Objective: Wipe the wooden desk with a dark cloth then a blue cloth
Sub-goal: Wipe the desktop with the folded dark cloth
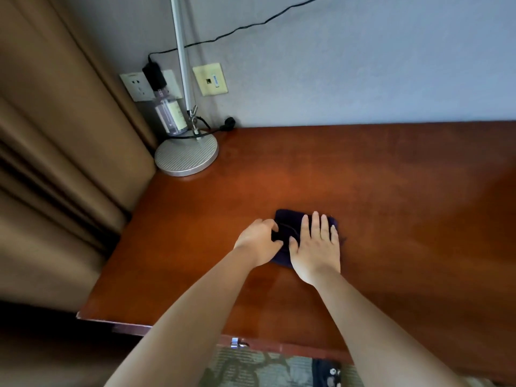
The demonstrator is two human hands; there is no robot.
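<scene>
We see both hands on the dark cloth (287, 219), which lies flat on the wooden bench (363, 177), roughly mid-surface, nearer the front edge than the wall. Right hand (315, 247) is spread, palm down, fingers straight, pressing the cloth's right part. Left hand (258, 241) sits at the cloth's left edge, fingers curled, pinching a fold of it. Both forearms are bare.

Back left corner of the bench: lamp base (186, 156), round and silver, with the lamp pole (181, 51) rising from it. A clear bottle (171, 113) stands just behind the base, against the wall. A black cable (251, 25) runs along the wall to a plug in the wall socket (136, 86). Brown curtain (55, 135) hangs left of the bench. Patterned carpet (251, 367) shows below the front edge.
</scene>
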